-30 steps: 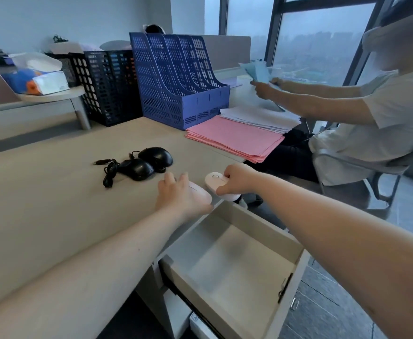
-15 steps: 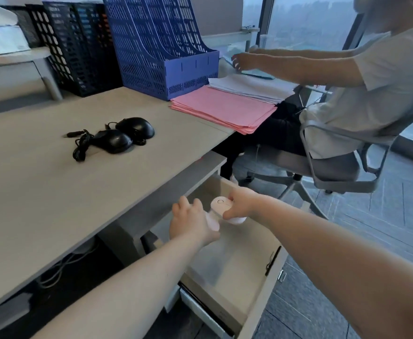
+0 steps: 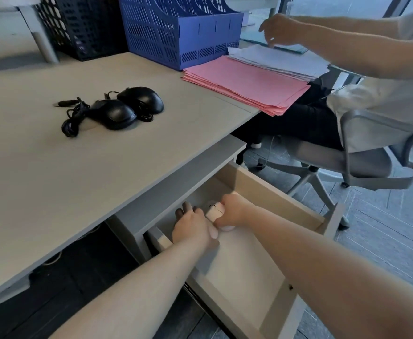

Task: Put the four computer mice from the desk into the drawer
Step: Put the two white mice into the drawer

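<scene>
Both my hands are inside the open drawer point(image 3: 269, 192) under the desk, near its back left. My right hand point(image 3: 233, 211) grips a pale pink mouse point(image 3: 215, 212), held low over the drawer floor. My left hand point(image 3: 193, 227) is curled beside it; the mouse it carried is hidden under the palm. Two black wired mice stay on the desk point(image 3: 41, 172): one point(image 3: 113, 114) in front with its cable bundled to the left, the other point(image 3: 141, 99) just behind it.
A stack of pink paper point(image 3: 244, 84) and white sheets point(image 3: 278, 61) lie at the desk's right end. Blue point(image 3: 181, 28) and black point(image 3: 83, 25) file racks stand at the back. Another person sits on a grey office chair point(image 3: 371, 157) right of the drawer, sorting papers.
Both hands have gone down from the desk edge into the drawer with the two pale mice and moved toward its back. My view has tilted downward.
</scene>
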Demonstrator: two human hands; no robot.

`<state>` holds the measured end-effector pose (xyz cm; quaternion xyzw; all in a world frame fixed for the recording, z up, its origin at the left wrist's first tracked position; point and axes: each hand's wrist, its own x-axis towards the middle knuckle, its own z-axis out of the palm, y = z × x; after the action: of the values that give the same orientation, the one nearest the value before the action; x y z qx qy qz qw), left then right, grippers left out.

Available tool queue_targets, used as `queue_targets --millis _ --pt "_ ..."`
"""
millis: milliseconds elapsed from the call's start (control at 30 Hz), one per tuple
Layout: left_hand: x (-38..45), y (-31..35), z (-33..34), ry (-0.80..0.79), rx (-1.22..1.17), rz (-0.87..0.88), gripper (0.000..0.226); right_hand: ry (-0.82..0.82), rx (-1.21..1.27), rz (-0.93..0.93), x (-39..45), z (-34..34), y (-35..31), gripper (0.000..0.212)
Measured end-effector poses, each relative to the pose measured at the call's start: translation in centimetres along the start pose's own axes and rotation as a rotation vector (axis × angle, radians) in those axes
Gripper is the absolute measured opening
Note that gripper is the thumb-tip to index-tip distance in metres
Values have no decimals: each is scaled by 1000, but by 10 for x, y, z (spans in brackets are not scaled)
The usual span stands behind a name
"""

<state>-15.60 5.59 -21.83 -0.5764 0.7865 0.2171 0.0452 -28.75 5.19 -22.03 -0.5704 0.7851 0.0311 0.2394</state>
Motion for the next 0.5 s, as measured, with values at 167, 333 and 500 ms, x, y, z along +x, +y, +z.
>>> queue_targets --millis 167,333,500 --pt "6 -2 5 -76 29 -13 86 26 1 -8 5 -1 0 59" --pt "4 -2 2 -50 72 -1 102 36 14 20 -2 -18 8 51" --pt "-12 3 -25 47 -36 114 54 126 -14 -14 -20 -46 3 38"
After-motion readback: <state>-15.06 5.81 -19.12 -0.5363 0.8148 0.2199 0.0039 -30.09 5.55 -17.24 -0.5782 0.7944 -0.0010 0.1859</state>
